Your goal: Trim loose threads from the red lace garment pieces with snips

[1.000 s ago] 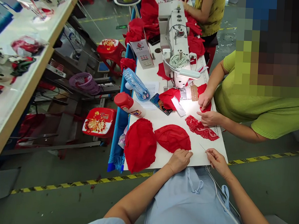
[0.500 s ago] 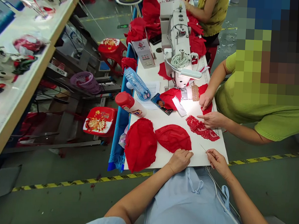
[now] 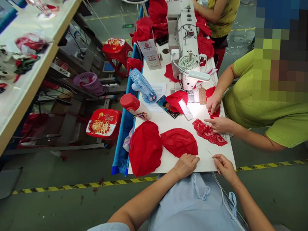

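Observation:
My left hand rests at the near edge of the white sewing table, fingers curled, touching the lower edge of a red fabric cup. A larger stack of red fabric pieces lies to its left. My right hand pinches a thin metal needle-like tool that points up and left over the table corner. A red lace piece lies just beyond it.
A person in a green top has both hands on red fabric beside a white sewing machine. A red-capped bottle, a clear bottle and a card lie on the table. Another person works at the far end. Red stools stand left.
The view has shifted slightly to the right. My hands and the other person's hands stay about where they were.

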Available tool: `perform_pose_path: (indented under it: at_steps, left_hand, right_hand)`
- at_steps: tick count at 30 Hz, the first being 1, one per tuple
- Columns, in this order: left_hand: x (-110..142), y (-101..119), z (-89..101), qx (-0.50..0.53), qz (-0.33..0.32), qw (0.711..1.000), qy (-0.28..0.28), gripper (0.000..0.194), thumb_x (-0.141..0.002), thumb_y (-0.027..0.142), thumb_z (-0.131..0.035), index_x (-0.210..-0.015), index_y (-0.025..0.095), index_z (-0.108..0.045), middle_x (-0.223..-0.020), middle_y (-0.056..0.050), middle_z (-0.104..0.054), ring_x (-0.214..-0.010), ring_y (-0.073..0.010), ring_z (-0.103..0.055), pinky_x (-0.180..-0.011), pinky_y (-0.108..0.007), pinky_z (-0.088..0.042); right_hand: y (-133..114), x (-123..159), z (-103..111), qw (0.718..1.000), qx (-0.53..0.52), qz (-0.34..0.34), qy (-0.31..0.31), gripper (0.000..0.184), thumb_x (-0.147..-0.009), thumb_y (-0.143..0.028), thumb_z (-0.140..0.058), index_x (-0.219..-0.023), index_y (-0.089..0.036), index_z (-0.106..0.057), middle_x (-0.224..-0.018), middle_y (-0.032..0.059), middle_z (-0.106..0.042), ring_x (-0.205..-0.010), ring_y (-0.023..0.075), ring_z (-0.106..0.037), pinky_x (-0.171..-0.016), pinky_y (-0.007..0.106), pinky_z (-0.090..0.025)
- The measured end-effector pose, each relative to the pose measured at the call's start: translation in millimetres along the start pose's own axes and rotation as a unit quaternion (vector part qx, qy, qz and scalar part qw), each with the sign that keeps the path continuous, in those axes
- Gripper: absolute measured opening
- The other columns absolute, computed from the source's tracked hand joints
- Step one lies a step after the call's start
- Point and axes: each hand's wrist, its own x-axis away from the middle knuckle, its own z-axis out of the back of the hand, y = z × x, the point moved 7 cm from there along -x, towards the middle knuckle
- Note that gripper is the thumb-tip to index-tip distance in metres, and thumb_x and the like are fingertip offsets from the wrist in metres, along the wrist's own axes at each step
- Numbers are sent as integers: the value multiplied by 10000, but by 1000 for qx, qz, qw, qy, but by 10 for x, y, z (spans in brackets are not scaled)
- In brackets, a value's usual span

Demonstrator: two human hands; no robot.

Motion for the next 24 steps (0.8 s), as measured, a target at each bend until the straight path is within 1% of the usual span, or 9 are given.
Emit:
perform_pose_path:
  at_steps: [10,14,19,24]
  left_hand:
    - [0,4,6,-3,-1,1000,5,130,-854,97,-480,-896,192,-558,-688,1,-594,-654,-161,-556,-602,-320,-328]
    - [2,2,-13,0,0,1000,-6,150,-845,86,-481,-920,190,-559,-702,-1,-602,-665,-160,-562,-609,-322,-336]
    - [5,0,-11,3,3,1000,-3,144,-851,89,-476,-906,192,-561,-696,-6,-601,-664,-163,-560,-609,-324,-333]
    - [9,-6,-26,9,5,1000,-14,150,-846,87,-479,-916,191,-561,-708,-11,-596,-676,-163,-558,-608,-324,-337]
  right_hand:
    - [9,1,2,1000,-2,0,-1,464,-761,-631,-582,-937,-204,-546,-552,-86,-425,-375,83,-383,-362,225,-306]
    - [22,2,0,1000,-1,-1,-4,469,-765,-640,-572,-942,-207,-541,-557,-83,-427,-375,84,-382,-361,228,-299]
    - [34,-3,-1,1000,3,-1,-5,480,-766,-656,-564,-943,-211,-533,-558,-81,-429,-377,85,-384,-363,233,-297]
    - [25,2,-2,1000,6,1,-7,478,-772,-661,-557,-942,-214,-533,-561,-77,-428,-385,88,-379,-365,236,-293]
